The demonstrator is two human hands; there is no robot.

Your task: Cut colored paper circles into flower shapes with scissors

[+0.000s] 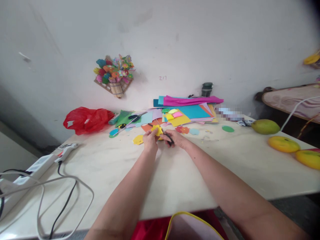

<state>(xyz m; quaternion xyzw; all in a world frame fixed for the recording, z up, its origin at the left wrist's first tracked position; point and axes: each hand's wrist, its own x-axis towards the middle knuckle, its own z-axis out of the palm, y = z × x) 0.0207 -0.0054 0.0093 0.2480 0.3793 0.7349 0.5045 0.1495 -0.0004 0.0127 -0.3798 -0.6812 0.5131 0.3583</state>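
My left hand (150, 140) pinches a yellow paper piece (157, 130) with a scalloped edge, above the middle of the table. Closed around the black handles of a pair of scissors (170, 140) is my right hand (178, 139). The scissor blades point up and left beside the yellow paper; whether they touch it is too small to tell. A yellow paper shape (138, 139) lies left of my left hand. Just beyond my right hand rest red and orange paper flowers (182, 129) and a light blue one (194, 131).
Coloured sheets (197, 112) are stacked along the wall, with second scissors (135, 117) to their left. A red plastic bag (87, 120) sits at the back left. A power strip (37, 166) and loose cables occupy the left side; mangoes (283, 144) lie along the right edge.
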